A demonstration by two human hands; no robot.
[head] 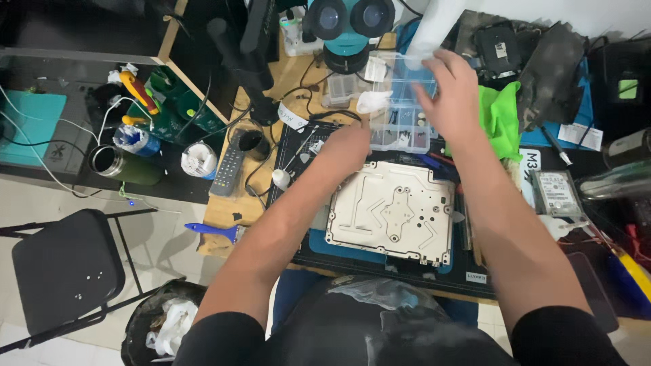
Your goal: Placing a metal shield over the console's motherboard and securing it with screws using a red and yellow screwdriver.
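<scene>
A clear plastic compartment box point(400, 112) with small parts stands at the back of the work mat, its lid raised. My right hand point(451, 95) is over the box, fingers on the lid's edge. My left hand point(347, 146) rests at the box's left front corner, fingers curled against it. Just in front of both hands lies a silver metal chassis plate point(393, 211) flat on the dark mat point(319, 247).
A teal stereo microscope point(349, 24) stands behind the box. A green cloth point(500, 115) and a hard drive point(556, 193) lie right. A remote point(229, 168), steel cup point(108, 163) and tool holder point(146, 91) sit left. A black chair point(64, 271) and waste bin point(166, 322) stand below left.
</scene>
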